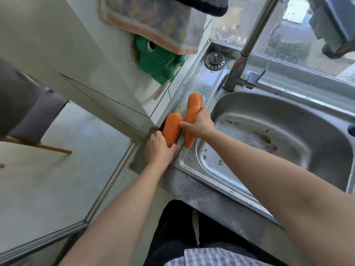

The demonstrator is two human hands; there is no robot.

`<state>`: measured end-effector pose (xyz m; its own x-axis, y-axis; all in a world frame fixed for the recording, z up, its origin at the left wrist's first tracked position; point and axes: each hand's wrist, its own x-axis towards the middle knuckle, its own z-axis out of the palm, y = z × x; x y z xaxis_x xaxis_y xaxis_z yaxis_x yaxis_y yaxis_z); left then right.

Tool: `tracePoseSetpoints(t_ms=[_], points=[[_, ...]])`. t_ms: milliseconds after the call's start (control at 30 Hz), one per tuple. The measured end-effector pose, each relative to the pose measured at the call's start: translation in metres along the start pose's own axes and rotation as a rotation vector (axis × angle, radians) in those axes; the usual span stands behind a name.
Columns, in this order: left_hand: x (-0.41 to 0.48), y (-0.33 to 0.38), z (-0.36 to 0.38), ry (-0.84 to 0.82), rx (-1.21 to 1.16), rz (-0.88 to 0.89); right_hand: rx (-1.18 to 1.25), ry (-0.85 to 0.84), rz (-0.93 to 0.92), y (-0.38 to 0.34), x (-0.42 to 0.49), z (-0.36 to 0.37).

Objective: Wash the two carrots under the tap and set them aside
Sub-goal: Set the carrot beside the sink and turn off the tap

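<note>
Left grip [159, 148]: curled round the shorter carrot [172, 127].
Right grip [200, 123]: clasped the longer carrot [194, 110].
Carrots: were side by side at the sink [192, 164] rim.

Daylight comes through the window [288, 45] at the upper right, and the whole frame is bright and even. The steel sink [269, 97] carries a soft pale sheen; shadows inside its basin are faint. Wide-angle distortion bends the tap [247, 45] and the edges of the wall [82, 60] at the left, and stretches the forearms [278, 169] at the bottom. The towel [153, 22] at the top is blurred. The left carrot [172, 127] and right carrot [194, 106] look saturated, with soft edges.
</note>
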<state>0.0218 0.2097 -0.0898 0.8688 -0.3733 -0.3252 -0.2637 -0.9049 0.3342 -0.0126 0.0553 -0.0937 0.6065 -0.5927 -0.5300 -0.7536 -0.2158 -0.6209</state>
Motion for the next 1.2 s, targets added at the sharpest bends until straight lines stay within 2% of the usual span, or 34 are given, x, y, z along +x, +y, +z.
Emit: tracePoseSetpoints(t_ms=[133,267,333,467,667,800,900,1000,1100,1200], points=[[0.002,0.001,-0.007,-0.011,-0.001,0.064,0.125,0.035,0.046,0.008,-0.001,-0.005],[0.002,0.015,-0.015,-0.038,-0.125,0.143,0.476,0.093,0.128,0.008,-0.013,-0.013],[0.002,0.030,-0.018,-0.068,-0.204,0.160,0.558,0.132,0.135,0.011,-0.027,-0.025],[-0.008,0.079,-0.020,-0.162,-0.378,0.156,0.602,0.274,0.122,0.030,-0.064,-0.057],[-0.064,0.166,-0.009,-0.314,-0.454,0.399,0.681,0.586,0.132,0.084,-0.139,-0.128],[-0.126,0.231,0.008,-0.480,-0.462,0.569,0.662,0.800,0.233,0.139,-0.196,-0.170],[-0.178,0.268,0.024,-0.588,-0.416,0.639,0.645,0.900,0.341,0.185,-0.240,-0.187],[-0.229,0.299,0.046,-0.706,-0.317,0.705,0.582,0.895,0.477,0.233,-0.279,-0.197],[-0.266,0.320,0.074,-0.839,-0.234,0.736,0.560,0.809,0.584,0.271,-0.305,-0.198],[-0.289,0.326,0.100,-0.872,-0.131,0.755,0.542,0.758,0.612,0.292,-0.317,-0.194]])
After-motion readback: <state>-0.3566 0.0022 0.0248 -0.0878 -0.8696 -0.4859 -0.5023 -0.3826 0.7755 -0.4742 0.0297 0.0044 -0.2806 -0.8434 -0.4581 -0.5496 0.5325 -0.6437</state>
